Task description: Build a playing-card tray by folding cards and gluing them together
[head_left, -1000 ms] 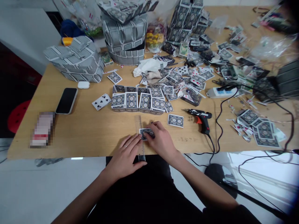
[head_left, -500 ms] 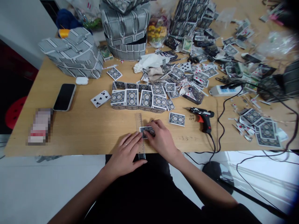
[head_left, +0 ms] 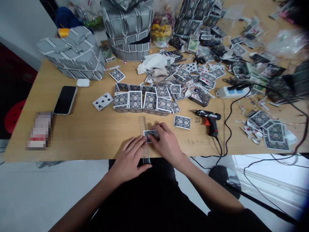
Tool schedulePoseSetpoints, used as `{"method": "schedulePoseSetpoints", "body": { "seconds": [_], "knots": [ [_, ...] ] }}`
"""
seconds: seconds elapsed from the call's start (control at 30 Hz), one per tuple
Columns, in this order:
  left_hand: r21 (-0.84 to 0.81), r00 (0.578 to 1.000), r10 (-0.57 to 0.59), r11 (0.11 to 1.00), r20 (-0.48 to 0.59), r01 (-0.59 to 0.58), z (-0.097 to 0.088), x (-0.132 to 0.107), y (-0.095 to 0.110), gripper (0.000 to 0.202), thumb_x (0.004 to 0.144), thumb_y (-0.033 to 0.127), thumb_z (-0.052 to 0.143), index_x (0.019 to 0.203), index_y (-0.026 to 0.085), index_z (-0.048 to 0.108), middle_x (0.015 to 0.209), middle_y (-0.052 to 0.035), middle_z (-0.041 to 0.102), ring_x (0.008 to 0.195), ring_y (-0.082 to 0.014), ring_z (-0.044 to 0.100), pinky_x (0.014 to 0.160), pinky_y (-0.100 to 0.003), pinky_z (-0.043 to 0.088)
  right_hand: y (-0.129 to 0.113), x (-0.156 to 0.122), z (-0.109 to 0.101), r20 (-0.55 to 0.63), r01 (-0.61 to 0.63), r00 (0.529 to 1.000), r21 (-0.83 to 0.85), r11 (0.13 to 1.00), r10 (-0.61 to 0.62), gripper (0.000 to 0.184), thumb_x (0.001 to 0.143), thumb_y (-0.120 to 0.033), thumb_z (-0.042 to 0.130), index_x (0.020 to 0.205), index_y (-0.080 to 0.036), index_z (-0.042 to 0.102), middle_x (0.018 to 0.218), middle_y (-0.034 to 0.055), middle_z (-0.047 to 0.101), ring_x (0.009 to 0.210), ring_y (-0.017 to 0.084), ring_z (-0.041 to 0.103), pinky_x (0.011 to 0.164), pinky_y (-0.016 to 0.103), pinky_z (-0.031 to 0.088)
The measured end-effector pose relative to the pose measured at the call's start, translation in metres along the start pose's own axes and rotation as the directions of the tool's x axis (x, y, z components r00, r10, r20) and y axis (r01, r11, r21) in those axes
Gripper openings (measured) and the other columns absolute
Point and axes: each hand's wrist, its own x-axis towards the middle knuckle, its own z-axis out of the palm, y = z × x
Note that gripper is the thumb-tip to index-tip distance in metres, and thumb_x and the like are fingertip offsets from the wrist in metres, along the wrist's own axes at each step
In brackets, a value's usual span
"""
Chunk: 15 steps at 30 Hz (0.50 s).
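Observation:
A clear plastic ruler [head_left: 143, 135] lies upright across the near edge of the wooden table [head_left: 82, 138]. My left hand [head_left: 130, 155] rests flat with its fingers on the ruler, pressing it down. My right hand [head_left: 166, 140] sits just to the right, its fingertips on a trimmed blue-patterned playing card [head_left: 151, 135] that lies against and partly under the ruler. Just ahead stands a block of card-covered boxes [head_left: 142, 101], and a loose card [head_left: 182, 122] lies to the right.
A hot glue gun [head_left: 209, 120] lies right of my hands, its black cord trailing off the table. Card scraps, a power strip [head_left: 232, 92], a phone [head_left: 65, 100], tissue [head_left: 152, 64] and large card-covered structures [head_left: 127, 35] fill the table beyond.
The whole view has drifted slightly left and up as my head moves. My hands stay on the ruler and card, with no visible shift in their hold.

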Motion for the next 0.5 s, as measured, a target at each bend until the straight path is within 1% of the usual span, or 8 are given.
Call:
{"method": "schedulePoseSetpoints", "body": {
  "seconds": [0.3, 0.5],
  "knots": [
    [0.008, 1.0, -0.014, 1.0, 0.008, 0.014, -0.0004, -0.0005, 0.0012, 0.079, 0.095, 0.059, 0.074, 0.154, 0.01, 0.054, 0.162, -0.0204, 0.056, 0.151, -0.0365, 0.054, 0.127, -0.057, 0.042, -0.0009, 0.0009, -0.0004, 0.003, -0.009, 1.0, 0.0, 1.0, 0.009, 0.017, 0.098, -0.022, 0.071, 0.115, -0.019, 0.072, 0.119, 0.0136, 0.067, 0.11, 0.032, 0.071, 0.096, 0.046, 0.06],
    [-0.011, 1.0, -0.016, 1.0, 0.003, 0.016, -0.0024, 0.0007, 0.0015, 0.078, 0.095, 0.057, 0.075, 0.155, 0.011, 0.053, 0.162, -0.0201, 0.057, 0.151, -0.0362, 0.053, 0.127, -0.057, 0.042, -0.0011, 0.0008, -0.0005, 0.009, -0.014, 1.0, -0.01, 1.0, 0.014, 0.018, 0.097, -0.021, 0.072, 0.115, -0.018, 0.072, 0.117, 0.0129, 0.067, 0.106, 0.031, 0.072, 0.093, 0.045, 0.06]
  ]
}}
